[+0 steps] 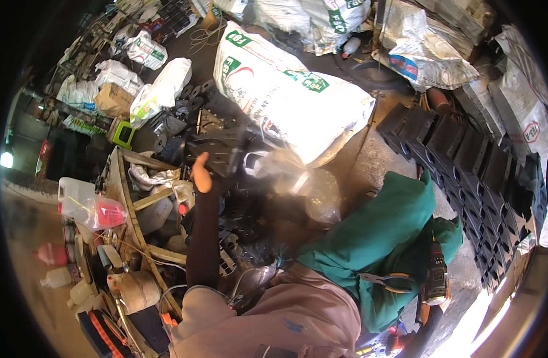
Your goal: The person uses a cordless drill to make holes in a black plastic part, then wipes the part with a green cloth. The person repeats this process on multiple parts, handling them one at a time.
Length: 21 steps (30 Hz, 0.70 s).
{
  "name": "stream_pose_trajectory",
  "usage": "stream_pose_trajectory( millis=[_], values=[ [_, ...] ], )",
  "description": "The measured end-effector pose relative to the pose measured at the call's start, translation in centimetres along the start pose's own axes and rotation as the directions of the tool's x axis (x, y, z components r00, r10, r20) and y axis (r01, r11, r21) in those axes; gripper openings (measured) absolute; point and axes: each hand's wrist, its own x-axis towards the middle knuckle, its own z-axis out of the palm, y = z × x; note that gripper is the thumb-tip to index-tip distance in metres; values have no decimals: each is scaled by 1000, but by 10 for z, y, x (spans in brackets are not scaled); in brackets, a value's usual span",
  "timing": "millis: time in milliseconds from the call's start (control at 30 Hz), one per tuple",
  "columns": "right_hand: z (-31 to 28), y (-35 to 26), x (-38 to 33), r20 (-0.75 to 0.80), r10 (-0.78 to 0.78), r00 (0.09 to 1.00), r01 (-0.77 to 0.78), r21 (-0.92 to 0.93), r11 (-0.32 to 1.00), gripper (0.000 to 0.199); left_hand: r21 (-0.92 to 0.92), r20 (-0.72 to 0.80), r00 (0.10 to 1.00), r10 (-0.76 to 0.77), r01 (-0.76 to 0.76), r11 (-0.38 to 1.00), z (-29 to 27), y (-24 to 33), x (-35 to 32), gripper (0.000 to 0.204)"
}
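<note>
Loosely open, the left hand [201, 173] lifts above dark metal brackets [217, 146], holding nothing, maybe reaching. Right hand is hidden beyond the green cloth [381, 238], where a drill [436, 275] rests handy.

The person wears a loose top of pale pinkish-beige cloth, with a short sleeve [205, 298] that ends above the elbow and has a thin grey edge. The cloth has many folds and a small blue stain near the middle. The left forearm and the left hand [200, 173] are bare. The right hand is blurred.
</note>
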Motion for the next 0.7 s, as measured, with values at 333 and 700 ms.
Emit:
stream_pose_trajectory(
  millis=[333, 700],
  values=[
    [22, 5, 17, 33, 38, 999, -36, -42, 998, 19, 523, -285, 838, 465, -271, 808, -199, -20, 114, 40],
    [36, 28, 27, -12, 122, 992, -123, -80, 989, 18, 535, -293, 950, 105, 72, 842, -212, -45, 161, 53]
  ],
)
